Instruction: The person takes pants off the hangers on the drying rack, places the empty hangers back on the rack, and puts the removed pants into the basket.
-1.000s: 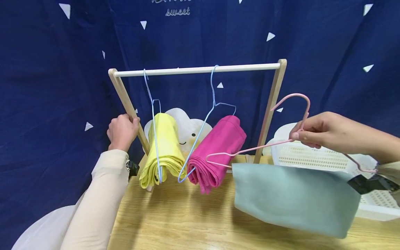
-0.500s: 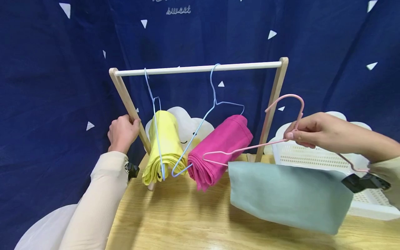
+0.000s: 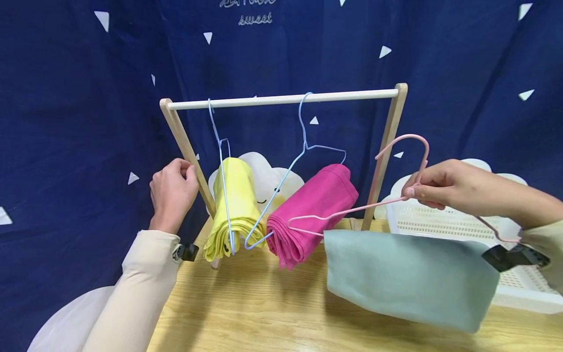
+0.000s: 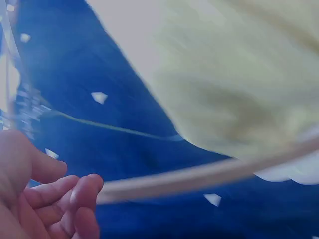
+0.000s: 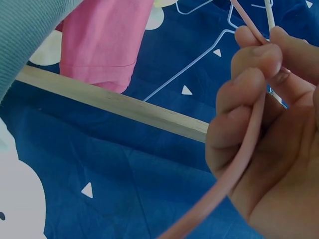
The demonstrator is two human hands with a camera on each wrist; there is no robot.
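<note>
In the head view, my right hand (image 3: 455,186) pinches a pink clothes hanger (image 3: 362,209) below its hook; a grey-green cloth (image 3: 409,278) is draped over its lower bar. The right wrist view shows the fingers (image 5: 237,99) curled around the pink wire. My left hand (image 3: 174,190) is beside the left wooden post (image 3: 186,149) of a small clothes rack, its fingers loosely bent. From the left wrist, a gap shows between thumb and fingers, with nothing held. A yellow cloth (image 3: 237,195) and a magenta cloth (image 3: 312,210) hang on blue hangers from the white rail (image 3: 264,100).
Behind my right hand, a white plastic basket (image 3: 431,227) stands on the wooden table (image 3: 264,308). The right post (image 3: 389,132) is just left of the pink hook. A dark blue curtain (image 3: 88,98) with white triangles and clouds forms the backdrop.
The pink hanger and grey-green cloth have shifted slightly left. My left hand has let go of the post and drawn slightly away. The magenta cloth's hanger has turned a little.
</note>
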